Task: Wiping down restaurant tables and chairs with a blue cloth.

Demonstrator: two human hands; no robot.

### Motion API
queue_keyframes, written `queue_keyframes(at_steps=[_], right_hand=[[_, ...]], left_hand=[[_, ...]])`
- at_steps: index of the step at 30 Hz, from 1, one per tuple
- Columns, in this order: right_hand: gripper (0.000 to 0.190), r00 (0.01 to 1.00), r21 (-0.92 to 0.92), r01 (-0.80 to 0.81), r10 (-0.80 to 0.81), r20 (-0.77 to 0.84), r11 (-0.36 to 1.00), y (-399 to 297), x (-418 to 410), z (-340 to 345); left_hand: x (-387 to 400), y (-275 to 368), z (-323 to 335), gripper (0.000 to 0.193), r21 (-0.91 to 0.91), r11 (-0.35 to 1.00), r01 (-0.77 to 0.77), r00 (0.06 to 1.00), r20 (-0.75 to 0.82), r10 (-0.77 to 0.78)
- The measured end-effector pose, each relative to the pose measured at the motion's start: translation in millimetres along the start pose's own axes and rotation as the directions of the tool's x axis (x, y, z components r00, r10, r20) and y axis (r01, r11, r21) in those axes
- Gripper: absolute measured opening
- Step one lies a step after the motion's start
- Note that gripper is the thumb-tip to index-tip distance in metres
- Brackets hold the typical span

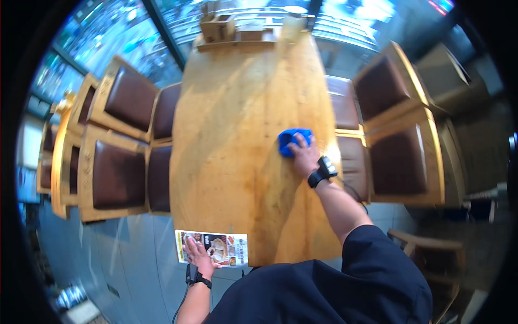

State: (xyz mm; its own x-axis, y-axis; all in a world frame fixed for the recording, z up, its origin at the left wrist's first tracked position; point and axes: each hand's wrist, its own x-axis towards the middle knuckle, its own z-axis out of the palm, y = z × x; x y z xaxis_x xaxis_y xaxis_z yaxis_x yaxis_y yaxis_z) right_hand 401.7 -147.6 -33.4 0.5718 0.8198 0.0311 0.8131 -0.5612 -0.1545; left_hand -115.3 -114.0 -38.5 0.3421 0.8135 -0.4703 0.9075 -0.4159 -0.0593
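Note:
My right hand [305,153] presses on a crumpled blue cloth [285,145] near the right side of the long wooden table [226,133]. Its fingers lie over the cloth, and a black strap with a small device is round the wrist. At the table's near left corner, my left hand [198,255] rests flat, fingers spread, on a printed menu sheet [227,250] with food pictures and writing. That wrist bears a strap and a cabled device too.
Wooden chairs with brown padded seats line the left [119,174] and right [398,162] sides. A wooden caddy [217,30] and a clear pitcher [294,26] stand at the far end, by the windows. Another wooden chair [433,247] is at the near right.

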Motion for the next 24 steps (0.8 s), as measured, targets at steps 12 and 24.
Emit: queue_keyframes(at_steps=[12, 24], right_hand=[[0.039, 0.999, 0.06, -0.04, 0.041, -0.006, 0.997, -31.2, -325.6, -6.1], [0.042, 0.968, 0.822, -0.092, 0.243, -0.058, 0.562, 60.7, -356.2, -77.9]], left_hand=[[8.7, -0.2, -32.6, 0.142, 0.015, 0.979, -0.202, 0.977, 0.072, 0.2], [73.2, -49.4, 13.7, 0.045, -0.587, 0.809, -0.028, 0.96, -0.241, -0.141]])
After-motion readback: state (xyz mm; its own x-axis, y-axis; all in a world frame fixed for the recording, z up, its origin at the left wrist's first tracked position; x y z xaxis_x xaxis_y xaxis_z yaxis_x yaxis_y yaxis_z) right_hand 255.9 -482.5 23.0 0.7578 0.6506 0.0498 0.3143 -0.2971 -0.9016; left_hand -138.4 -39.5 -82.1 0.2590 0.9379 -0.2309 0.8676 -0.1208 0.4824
